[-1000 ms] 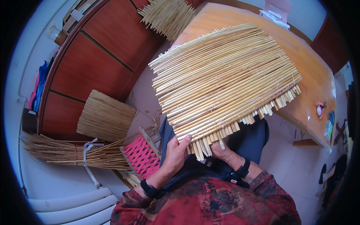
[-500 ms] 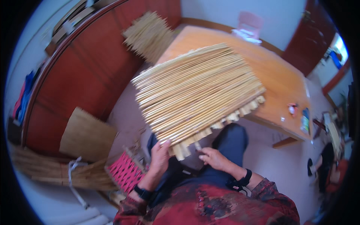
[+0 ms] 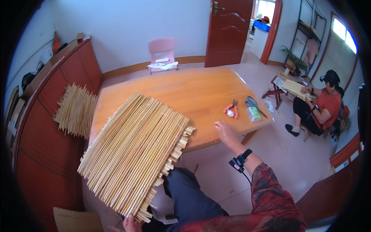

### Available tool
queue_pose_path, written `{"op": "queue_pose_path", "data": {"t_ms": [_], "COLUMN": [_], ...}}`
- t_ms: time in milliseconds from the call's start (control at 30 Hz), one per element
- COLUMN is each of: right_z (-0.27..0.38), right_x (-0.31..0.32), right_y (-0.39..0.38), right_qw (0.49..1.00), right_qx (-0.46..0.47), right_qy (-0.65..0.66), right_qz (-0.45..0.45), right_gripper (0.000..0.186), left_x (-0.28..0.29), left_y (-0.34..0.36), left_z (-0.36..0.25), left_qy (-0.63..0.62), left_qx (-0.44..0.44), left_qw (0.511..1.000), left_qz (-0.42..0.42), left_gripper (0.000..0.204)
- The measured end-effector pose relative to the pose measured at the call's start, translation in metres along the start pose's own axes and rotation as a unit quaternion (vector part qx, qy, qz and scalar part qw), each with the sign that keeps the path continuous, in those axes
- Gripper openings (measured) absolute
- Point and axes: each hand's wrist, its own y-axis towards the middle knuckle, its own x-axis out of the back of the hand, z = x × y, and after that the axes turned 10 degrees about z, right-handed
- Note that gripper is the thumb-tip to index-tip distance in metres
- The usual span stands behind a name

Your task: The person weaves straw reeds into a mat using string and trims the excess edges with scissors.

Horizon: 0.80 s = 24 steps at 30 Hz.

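Observation:
A large mat of straw-coloured stalks [image 3: 135, 150], laid side by side, spreads across my lap and rests over the left front part of the table. One of its edges shows short, uneven stalk ends. My left hand [image 3: 132, 224] grips its lower corner, with the fingers partly hidden by the mat. Off the mat, my right hand [image 3: 225, 130] hovers by the front edge of the table with its fingers pressed together. Whatever is in them, if anything, is too small to make out. Nearest to it on the table are red-handled pliers [image 3: 234, 108] beside a small whitish ball [image 3: 230, 113].
On the orange wooden table [image 3: 193, 89] lie scissors [image 3: 253, 103] and a small green-and-white pack [image 3: 254, 114]. Another stalk mat [image 3: 77, 110] leans on the red cabinet [image 3: 42, 150]. A pink chair [image 3: 161, 48] stands behind the table. A seated co-worker [image 3: 326, 106] handles stalks at right.
My right hand has left the mat's lower edge and moved right, toward the table. The mat has turned and shifted left in view, still held by my left hand. My view has swung up and right.

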Motion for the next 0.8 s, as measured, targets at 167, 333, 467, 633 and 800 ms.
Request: {"op": "queue_pose_path", "data": {"t_ms": [167,333,467,633,800], "right_z": [-0.018,-0.068,-0.076,-0.078,-0.141], "right_x": [0.019,0.035,0.025,0.014,0.045], "right_y": [0.019,0.044,0.058,0.065,0.045], "right_qw": [0.995,0.971,0.953,0.918,0.935], "right_qx": [-0.008,-0.168,-0.279,-0.362,-0.291], "right_qy": [-0.008,-0.085,-0.107,-0.151,-0.196], "right_qz": [-0.101,-0.151,-0.053,0.063,0.04], "right_gripper": [0.013,0.016,0.024,0.034,0.045], "left_x": [0.002,-0.001,0.002,0.01,-0.004], "left_y": [-0.001,0.024,0.043,0.049,0.045], "left_z": [0.007,-0.013,-0.024,-0.001,-0.018], "left_qy": [0.027,0.0,-0.387,-0.395,-0.45], "left_qx": [-0.014,-0.012,0.153,0.153,0.127], "left_qw": [1.0,0.999,0.902,0.89,0.859], "left_qz": [-0.003,0.045,0.115,0.169,0.206], "left_gripper": [0.029,0.02,0.016,0.021,0.023]}}
